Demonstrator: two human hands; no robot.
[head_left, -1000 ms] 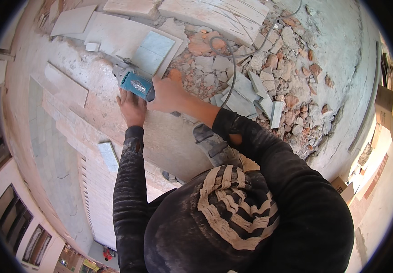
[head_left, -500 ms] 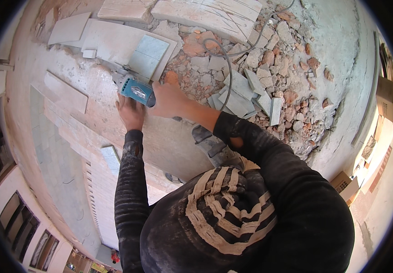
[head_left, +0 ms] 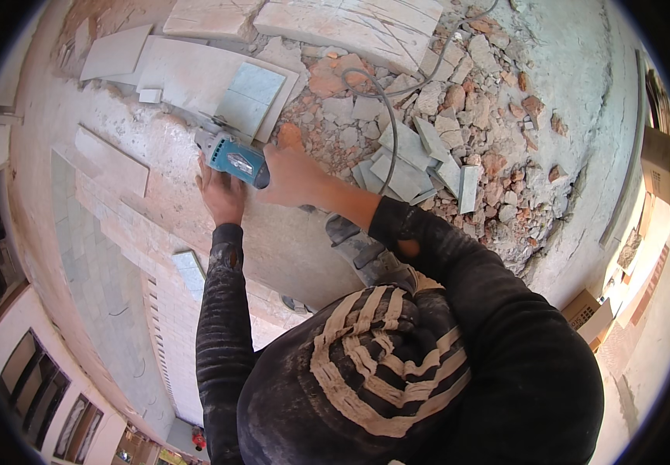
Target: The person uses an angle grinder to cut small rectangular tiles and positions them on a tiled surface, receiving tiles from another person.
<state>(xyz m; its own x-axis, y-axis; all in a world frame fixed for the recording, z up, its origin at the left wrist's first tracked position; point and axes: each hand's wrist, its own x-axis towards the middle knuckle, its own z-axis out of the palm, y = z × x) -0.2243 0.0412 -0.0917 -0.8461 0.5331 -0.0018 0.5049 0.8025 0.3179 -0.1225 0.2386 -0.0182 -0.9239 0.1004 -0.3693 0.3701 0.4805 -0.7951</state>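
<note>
A teal angle grinder [head_left: 236, 159] with a grey head is held out in front of me. My right hand [head_left: 292, 172] is closed round its rear end. My left hand [head_left: 223, 195] supports the grinder from its near side, thumb and fingers around the front of the body and partly hidden by it. The cutting disc [head_left: 225, 124] shows edge-on beside the near left edge of a light blue-grey tile [head_left: 251, 97]. A thin line crosses that tile, which lies on a larger pale slab [head_left: 184, 76]. Whether the disc touches the tile I cannot tell.
Right of my hands lie broken tile pieces [head_left: 409, 167] and a heap of rubble [head_left: 498, 147]. A grey cable [head_left: 391, 128] loops across it. Thick pale blocks [head_left: 350, 31] rest at the far side. A loose tile [head_left: 188, 273] lies near my left forearm; cardboard boxes [head_left: 587, 314] stand at right.
The grinder has shifted slightly toward me and its head has turned a little. Both hands keep their hold and moved only slightly with it.
</note>
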